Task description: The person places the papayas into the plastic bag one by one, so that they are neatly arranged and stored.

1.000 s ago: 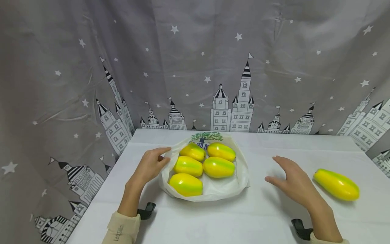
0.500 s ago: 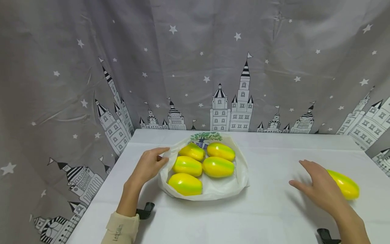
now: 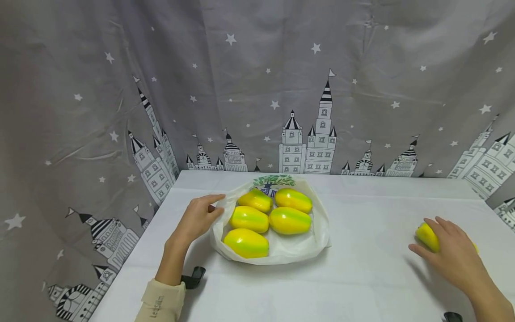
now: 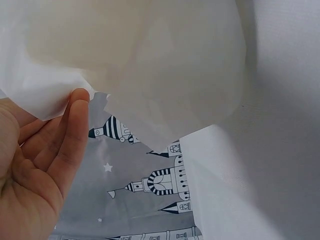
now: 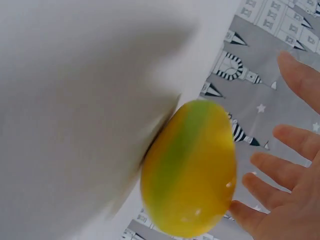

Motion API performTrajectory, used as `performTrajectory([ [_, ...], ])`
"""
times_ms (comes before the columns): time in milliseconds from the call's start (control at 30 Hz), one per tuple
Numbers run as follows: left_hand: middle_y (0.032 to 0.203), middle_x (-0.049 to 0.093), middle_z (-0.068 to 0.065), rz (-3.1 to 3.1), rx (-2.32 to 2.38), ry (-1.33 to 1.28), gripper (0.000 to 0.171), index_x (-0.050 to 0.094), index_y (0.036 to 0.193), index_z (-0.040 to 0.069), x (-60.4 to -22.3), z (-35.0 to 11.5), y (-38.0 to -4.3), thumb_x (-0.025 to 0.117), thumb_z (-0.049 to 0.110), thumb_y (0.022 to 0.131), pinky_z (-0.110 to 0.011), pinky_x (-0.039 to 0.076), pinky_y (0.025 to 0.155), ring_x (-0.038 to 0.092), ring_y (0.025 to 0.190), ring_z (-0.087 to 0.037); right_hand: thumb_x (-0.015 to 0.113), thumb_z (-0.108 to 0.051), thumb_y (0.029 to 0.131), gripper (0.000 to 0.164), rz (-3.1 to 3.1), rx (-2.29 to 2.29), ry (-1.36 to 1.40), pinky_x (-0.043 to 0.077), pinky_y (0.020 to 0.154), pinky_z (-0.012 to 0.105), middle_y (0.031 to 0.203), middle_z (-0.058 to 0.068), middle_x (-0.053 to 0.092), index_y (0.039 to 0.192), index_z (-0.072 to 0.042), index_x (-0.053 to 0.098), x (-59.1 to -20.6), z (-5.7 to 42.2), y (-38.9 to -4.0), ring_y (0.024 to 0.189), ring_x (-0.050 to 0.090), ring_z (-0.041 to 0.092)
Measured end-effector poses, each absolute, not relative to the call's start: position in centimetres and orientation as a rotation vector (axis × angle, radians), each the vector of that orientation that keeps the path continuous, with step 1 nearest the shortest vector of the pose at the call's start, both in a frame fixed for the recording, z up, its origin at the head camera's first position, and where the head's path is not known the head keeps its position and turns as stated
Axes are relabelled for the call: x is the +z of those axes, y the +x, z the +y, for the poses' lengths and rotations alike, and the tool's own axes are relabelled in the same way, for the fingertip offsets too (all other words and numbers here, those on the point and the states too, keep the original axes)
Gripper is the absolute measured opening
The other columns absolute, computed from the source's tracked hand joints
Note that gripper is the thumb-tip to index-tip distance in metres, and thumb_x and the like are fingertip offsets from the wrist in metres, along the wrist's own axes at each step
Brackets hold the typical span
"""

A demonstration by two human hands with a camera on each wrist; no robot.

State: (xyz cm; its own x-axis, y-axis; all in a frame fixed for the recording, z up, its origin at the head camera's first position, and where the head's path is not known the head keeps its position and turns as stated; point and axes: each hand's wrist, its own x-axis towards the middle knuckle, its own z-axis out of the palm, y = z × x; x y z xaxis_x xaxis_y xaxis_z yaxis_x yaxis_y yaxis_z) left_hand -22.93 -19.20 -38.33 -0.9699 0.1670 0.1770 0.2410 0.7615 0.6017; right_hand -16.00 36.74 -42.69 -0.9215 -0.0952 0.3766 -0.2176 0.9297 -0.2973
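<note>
Toward the left of the head view, my left hand (image 3: 199, 219) pinches the left rim of a white plastic bag (image 3: 295, 246). The left wrist view shows the thin bag edge between thumb and fingers of that hand (image 4: 47, 160). Inside the open bag lie several yellow-green papayas (image 3: 246, 243). Far to the right, my right hand (image 3: 456, 255) hovers over a single papaya (image 3: 427, 237) on the table, covering most of it in the head view. Its fingers are spread, and in the right wrist view the little fingertip comes right up to the papaya (image 5: 192, 170).
A white cloth covers the table (image 3: 362, 286). Behind it and at the left hangs a grey curtain (image 3: 241, 98) printed with castles and stars. A green tree print (image 3: 273, 180) shows on the bag's far inner wall.
My right hand has moved right, from the middle right of the table to over the lone papaya. The left hand and the bag have stayed in place.
</note>
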Motion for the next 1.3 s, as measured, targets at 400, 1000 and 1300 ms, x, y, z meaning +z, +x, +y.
performTrajectory([
  [400,0.132,0.060,-0.020,-2.845,-1.010,-0.325,0.043,0.058,0.135,0.000,-38.3,-19.1,-22.8,0.066,0.007,0.094,-0.039,0.058,0.081,0.067,0.095,-0.028,0.081,-0.028,0.080,0.073,-2.739,0.526,0.180,0.026,0.097,0.074,0.122,0.049,0.042,0.125,0.019,0.046,-43.2,38.6,-16.3,0.109,0.038,0.063],
  [1000,0.133,0.060,-0.019,-2.841,-1.001,-0.334,0.043,0.058,0.135,0.001,-38.4,-19.1,-22.8,0.066,0.007,0.094,-0.040,0.058,0.082,0.067,0.097,-0.029,0.080,-0.018,0.077,0.068,-2.931,0.387,-0.098,0.036,0.076,0.077,0.118,0.043,0.043,0.127,0.014,0.046,-42.5,39.7,-17.1,0.100,0.041,0.060],
  [1300,0.133,0.059,-0.019,-2.842,-0.994,-0.346,0.043,0.059,0.135,0.000,-38.5,-19.1,-22.9,0.066,0.007,0.094,-0.042,0.057,0.084,0.067,0.099,-0.031,0.077,-0.013,0.078,0.068,-2.988,0.358,-0.133,0.034,0.082,0.077,0.121,0.046,0.034,0.127,0.017,0.042,-42.7,39.8,-16.9,0.104,0.036,0.064],
])
